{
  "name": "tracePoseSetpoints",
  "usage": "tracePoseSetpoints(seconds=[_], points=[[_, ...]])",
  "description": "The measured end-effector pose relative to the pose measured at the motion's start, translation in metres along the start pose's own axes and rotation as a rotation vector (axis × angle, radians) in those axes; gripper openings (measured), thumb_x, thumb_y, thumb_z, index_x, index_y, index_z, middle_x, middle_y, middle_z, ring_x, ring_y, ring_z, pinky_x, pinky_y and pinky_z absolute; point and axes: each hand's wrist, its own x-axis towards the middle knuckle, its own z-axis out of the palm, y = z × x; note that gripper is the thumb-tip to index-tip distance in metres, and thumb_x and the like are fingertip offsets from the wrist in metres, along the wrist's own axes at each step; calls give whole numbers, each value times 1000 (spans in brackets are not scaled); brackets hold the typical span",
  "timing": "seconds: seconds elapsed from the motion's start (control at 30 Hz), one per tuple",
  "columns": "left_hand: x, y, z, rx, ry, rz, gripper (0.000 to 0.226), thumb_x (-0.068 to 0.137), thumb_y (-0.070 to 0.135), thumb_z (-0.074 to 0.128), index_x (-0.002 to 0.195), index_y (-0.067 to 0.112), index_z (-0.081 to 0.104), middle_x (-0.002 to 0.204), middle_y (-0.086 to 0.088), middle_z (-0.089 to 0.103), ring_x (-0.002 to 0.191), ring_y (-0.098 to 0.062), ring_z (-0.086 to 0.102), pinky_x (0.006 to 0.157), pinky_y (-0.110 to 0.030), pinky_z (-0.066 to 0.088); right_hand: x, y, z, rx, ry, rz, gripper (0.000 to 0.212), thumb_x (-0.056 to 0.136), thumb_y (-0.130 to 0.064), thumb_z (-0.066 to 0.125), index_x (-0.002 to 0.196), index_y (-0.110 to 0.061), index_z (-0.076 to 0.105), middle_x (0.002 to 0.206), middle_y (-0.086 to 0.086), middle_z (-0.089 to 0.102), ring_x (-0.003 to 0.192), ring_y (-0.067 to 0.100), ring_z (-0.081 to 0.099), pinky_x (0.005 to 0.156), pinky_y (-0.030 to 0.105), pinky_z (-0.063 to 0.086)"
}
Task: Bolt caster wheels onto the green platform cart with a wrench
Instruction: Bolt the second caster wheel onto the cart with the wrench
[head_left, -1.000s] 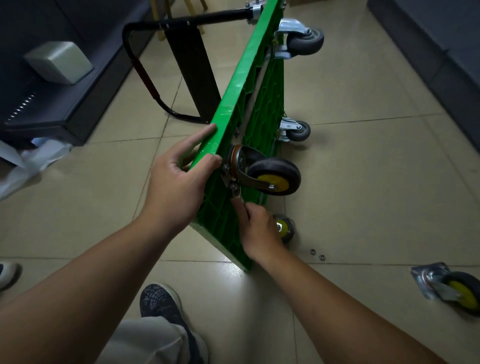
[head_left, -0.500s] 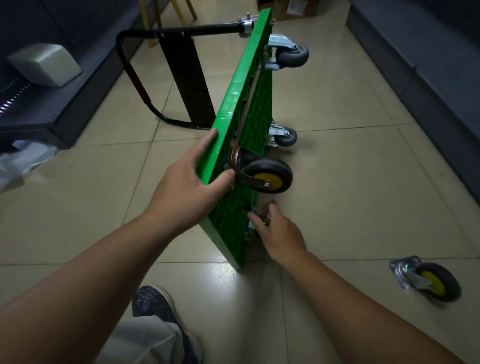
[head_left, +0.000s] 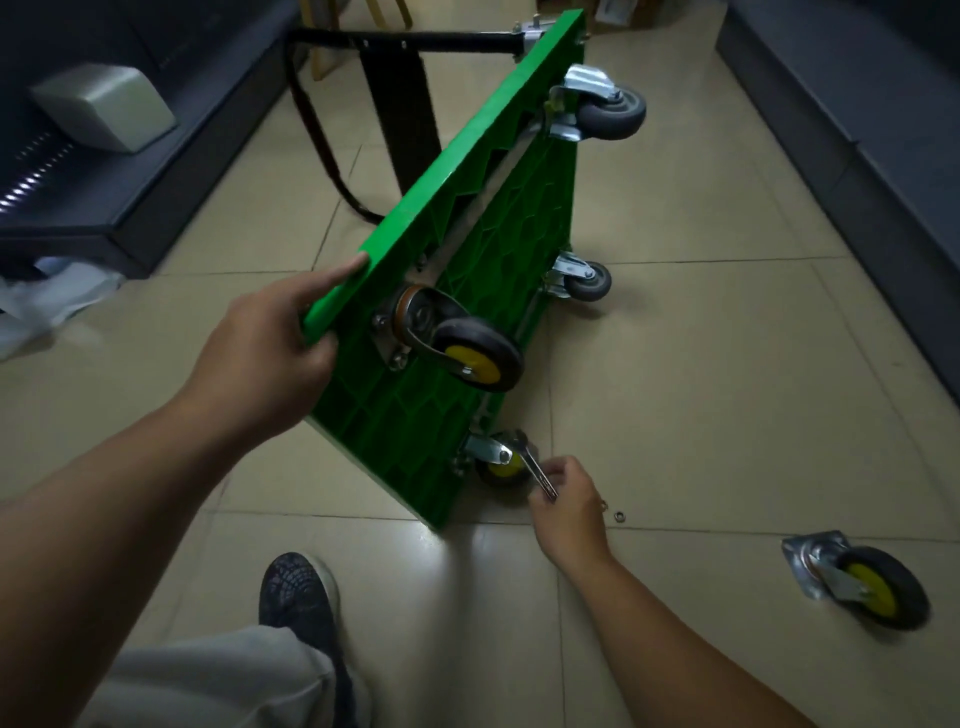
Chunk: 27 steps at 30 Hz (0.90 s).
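Green platform cart (head_left: 457, 218) stands on its long edge on the floor (head_left: 727, 389), underside facing right. The grip of the left hand (head_left: 270, 343) holds the upper rim and steadies it. The grip of the right hand (head_left: 569, 499) pinches the wrench (head_left: 535, 467) just beside the lower yellow caster (head_left: 501, 465). Best, I think: seat the wrench fully before turning, with the cart held firm.

You view a dim indoor scene. A soft glare patch lies on the floor tiles (head_left: 467, 566) just in front of the green platform cart (head_left: 467, 218), so the light perhaps comes from overhead. The corners darken. Wide-angle distortion bows the tile joints and the dark furniture (head_left: 831, 130) toward the edges. The wrench (head_left: 537, 470) and right hand (head_left: 569, 506) look slightly smeared.
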Motion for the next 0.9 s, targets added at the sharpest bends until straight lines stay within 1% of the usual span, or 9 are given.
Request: tracePoseSetpoints(seconds=[0.1,0.17,0.23,0.33,0.4,0.5,0.63,0.8,0.9], points=[[2,6,0,172,16,52,65,92,29,68,149,48,44,142,3,56,121,-25,58,94,-51,54,14,23,18,63,8,173,22,84,-1,62,100,-16,57,99,7,65,87,24,63,77,35,53],[3,13,3,288,26,77,69,90,48,64,153,47,37,146,4,51,125,-21,54,92,-45,52,21,35,29,51,13,230,21,85,-1,62,99,-15,57,97,6,64,86,26,63,78,36,54],[5,17,5,350,27,78,73,88,55,60,155,46,33,149,3,47,126,-21,53,90,-44,52,24,49,36,43,28,271,20,86,0,60,98,-14,58,96,6,64,83,28,63,74,33,52],[10,14,7,388,65,97,73,86,53,61,155,44,36,144,0,48,122,-23,54,85,-44,51,26,73,44,12,51,289,22,83,4,59,93,-15,59,97,9,66,81,29,62,71,33,51],[11,12,12,405,86,117,73,87,50,65,155,44,36,140,-3,48,118,-26,56,84,-49,54,27,86,47,0,62,261,24,80,6,59,92,-16,60,98,10,64,78,29,60,68,33,50],[11,9,20,476,103,112,75,89,49,68,156,44,33,139,-4,46,114,-32,58,80,-55,56,31,99,47,-52,69,153,27,79,10,59,96,-11,62,100,8,59,79,23,53,68,30,40],[11,6,22,555,142,119,73,90,53,62,156,45,33,140,-4,47,112,-34,59,76,-51,55,32,110,46,-39,144,67,30,78,12,60,99,-7,64,100,8,57,82,21,51,72,30,40],[9,5,23,576,150,112,75,88,48,66,156,46,32,141,-6,48,114,-33,57,72,-46,53,18,125,51,-11,319,167,27,77,13,62,99,-3,64,98,18,59,86,35,56,76,40,46],[9,6,23,579,144,110,76,88,47,63,157,45,30,142,-7,47,114,-32,55,71,-44,52,12,136,51,-31,264,227,26,77,15,60,96,-2,64,95,20,59,87,40,57,76,42,46]])
